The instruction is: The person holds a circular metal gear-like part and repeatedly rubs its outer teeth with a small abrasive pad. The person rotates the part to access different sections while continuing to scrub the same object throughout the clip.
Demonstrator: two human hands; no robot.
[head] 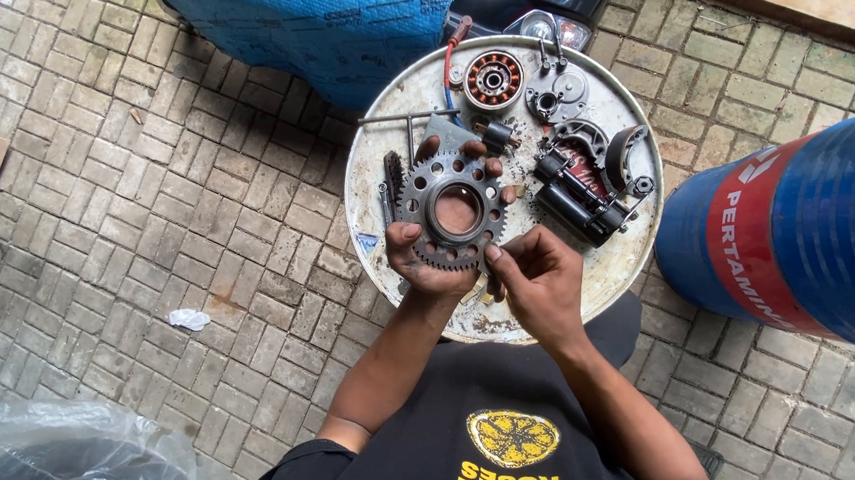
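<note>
Left hand (433, 260): fingers grasping the toothed gear ring (452, 212), thumb on its near-left rim, fingertips curled over its far rim
Right hand (535, 278): fingers pinched together at the ring's near-right teeth, touching them
Gear ring: held flat above the round metal surface (606, 273), hiding part of it
Beyond the fingertips: copper-wound stator (493, 80), grey cover plate (556, 94)
Right of the fingers: black starter motor (583, 203)
Far right: blue drum (799, 231) on the brick floor (149, 201)

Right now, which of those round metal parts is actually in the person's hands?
The large toothed gear, cradled in the left hand with the right hand at its lower edge. The copper-wound stator and the other round pieces lie untouched on the drum lid.
</note>
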